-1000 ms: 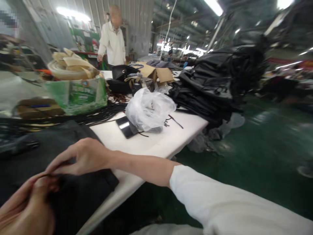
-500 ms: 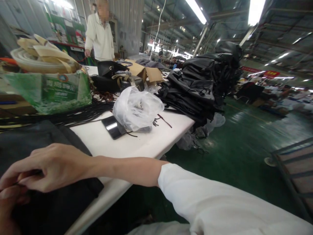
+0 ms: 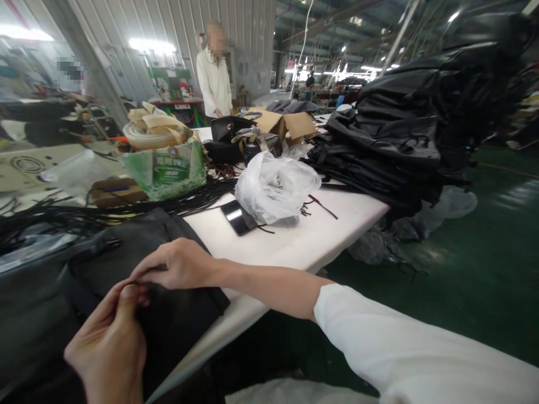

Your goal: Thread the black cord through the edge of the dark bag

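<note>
A black bag point(image 3: 33, 314) of leather-like material lies flat across the lower left of the table, with a strap or flap folded over it. Above it, my left hand point(image 3: 113, 336) is closed, thumb and fingers pinched together. The fingertips of my right hand point(image 3: 181, 266) meet those of the left in a second pinch. Whatever is between the fingertips is too small or too hidden to name. Past my right hand sit a black phone point(image 3: 238, 217) and a crumpled white plastic bag point(image 3: 273, 191) that partly overlaps it.
Long black cords point(image 3: 197, 196) run behind the black bag. A green box point(image 3: 172, 171) holds rolled tan strips. An open cardboard box point(image 3: 295, 126) stands at the back. Black bags point(image 3: 391, 123) are piled high at the right. A person point(image 3: 214, 78) in white stands beyond the table.
My view has swung left, so things appear further right and my left hand now shows more fully. Both hands remain pinched together over the black bag.
</note>
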`<move>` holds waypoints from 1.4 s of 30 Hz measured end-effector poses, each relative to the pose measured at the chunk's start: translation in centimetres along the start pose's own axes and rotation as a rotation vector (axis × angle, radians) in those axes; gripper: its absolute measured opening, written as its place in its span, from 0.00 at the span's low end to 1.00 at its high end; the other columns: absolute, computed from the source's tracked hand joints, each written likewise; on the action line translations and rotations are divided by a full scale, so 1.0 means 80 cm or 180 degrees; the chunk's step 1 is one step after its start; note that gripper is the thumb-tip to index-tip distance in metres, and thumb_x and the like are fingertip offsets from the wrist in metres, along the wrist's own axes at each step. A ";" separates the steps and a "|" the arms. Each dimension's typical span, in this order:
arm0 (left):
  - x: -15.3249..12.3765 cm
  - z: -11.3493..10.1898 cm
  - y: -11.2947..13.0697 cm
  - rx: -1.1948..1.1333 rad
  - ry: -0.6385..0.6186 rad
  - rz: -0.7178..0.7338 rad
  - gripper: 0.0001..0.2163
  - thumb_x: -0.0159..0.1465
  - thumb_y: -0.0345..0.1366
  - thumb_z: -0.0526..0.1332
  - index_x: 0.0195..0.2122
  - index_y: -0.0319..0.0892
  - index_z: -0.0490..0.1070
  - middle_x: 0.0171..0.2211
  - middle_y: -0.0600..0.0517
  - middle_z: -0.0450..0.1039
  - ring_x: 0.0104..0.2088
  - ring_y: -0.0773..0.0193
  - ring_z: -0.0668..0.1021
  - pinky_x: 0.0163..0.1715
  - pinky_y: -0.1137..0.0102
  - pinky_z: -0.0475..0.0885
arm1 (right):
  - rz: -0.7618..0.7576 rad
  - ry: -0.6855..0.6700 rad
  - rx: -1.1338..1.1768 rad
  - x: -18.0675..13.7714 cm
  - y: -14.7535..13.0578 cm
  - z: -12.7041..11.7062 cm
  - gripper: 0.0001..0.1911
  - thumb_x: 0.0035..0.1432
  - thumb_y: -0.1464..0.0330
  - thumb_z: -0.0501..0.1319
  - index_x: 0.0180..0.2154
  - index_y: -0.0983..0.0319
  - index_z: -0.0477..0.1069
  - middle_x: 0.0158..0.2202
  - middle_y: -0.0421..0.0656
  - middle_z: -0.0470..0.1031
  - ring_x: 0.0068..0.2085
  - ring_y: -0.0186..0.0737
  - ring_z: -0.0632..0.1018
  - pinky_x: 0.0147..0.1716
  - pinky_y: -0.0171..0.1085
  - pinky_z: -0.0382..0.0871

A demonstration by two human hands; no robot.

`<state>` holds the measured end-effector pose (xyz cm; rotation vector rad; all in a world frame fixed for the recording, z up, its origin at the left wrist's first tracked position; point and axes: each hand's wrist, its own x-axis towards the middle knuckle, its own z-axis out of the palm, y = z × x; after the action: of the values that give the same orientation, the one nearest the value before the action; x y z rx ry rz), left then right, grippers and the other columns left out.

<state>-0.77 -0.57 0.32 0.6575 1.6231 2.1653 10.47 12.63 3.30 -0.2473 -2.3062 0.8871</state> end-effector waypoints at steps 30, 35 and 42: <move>0.008 0.001 -0.005 -0.0128 -0.0076 0.0065 0.14 0.57 0.38 0.81 0.43 0.41 0.89 0.32 0.51 0.85 0.30 0.68 0.81 0.34 0.74 0.77 | -0.0183 0.0350 -0.0380 0.003 -0.007 0.001 0.06 0.66 0.75 0.70 0.38 0.62 0.87 0.35 0.37 0.87 0.33 0.31 0.82 0.54 0.37 0.64; 0.009 0.000 -0.007 -0.0206 -0.0088 0.0043 0.14 0.57 0.38 0.81 0.43 0.41 0.89 0.31 0.51 0.84 0.29 0.68 0.80 0.34 0.73 0.77 | -0.0193 0.0425 -0.0395 0.004 -0.006 0.009 0.06 0.66 0.75 0.70 0.38 0.61 0.87 0.35 0.37 0.87 0.33 0.32 0.81 0.55 0.38 0.64; 0.011 0.001 -0.007 -0.0367 -0.0155 0.0030 0.15 0.57 0.41 0.81 0.43 0.41 0.89 0.31 0.51 0.83 0.29 0.68 0.78 0.33 0.72 0.75 | -0.0272 0.0350 -0.0362 0.004 -0.007 0.015 0.06 0.70 0.75 0.70 0.39 0.62 0.86 0.37 0.40 0.87 0.38 0.36 0.83 0.58 0.41 0.64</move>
<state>-1.47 0.12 -0.09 0.6791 1.4610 2.2128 9.49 11.70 3.19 -0.2384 -2.2497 0.6842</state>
